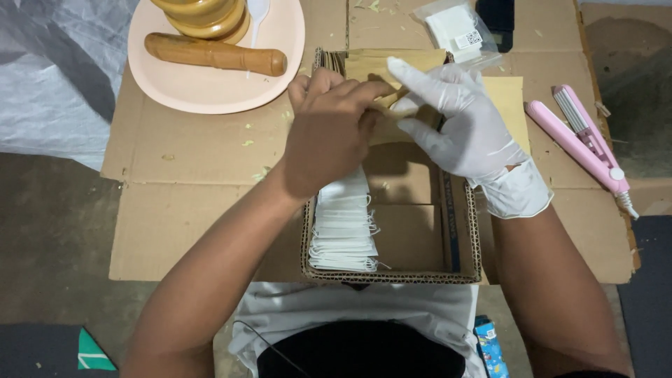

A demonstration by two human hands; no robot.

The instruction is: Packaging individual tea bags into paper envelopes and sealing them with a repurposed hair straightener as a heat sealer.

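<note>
Plate: I saw a pale pink plate (210, 84) at the far left corner of the flattened cardboard sheet (182, 189), carrying a wooden pestle (215, 54), a stacked wooden piece (203, 15) and a white plastic spoon (257, 14).
Left hand: my bare left hand (329, 133) sat over the far end of the open cardboard box (392, 273), its fingers pinched together on a brown paper pouch (381, 105).
Pouch: it was held above the box's far edge, between both hands, with more brown pouches (392, 61) standing just behind it.
White stack: a row of white filter bags (343, 227) lay along the box's left wall, below my left wrist.
Right hand: my right hand (465, 122), in a white glove, touched the same pouch, fingers spread partly apart; I could not tell how firmly it gripped.
Far edge: a clear packet (455, 28) of white bags lay there.
Right edge: a pink handheld sealer (584, 143) lay well apart from the box.
</note>
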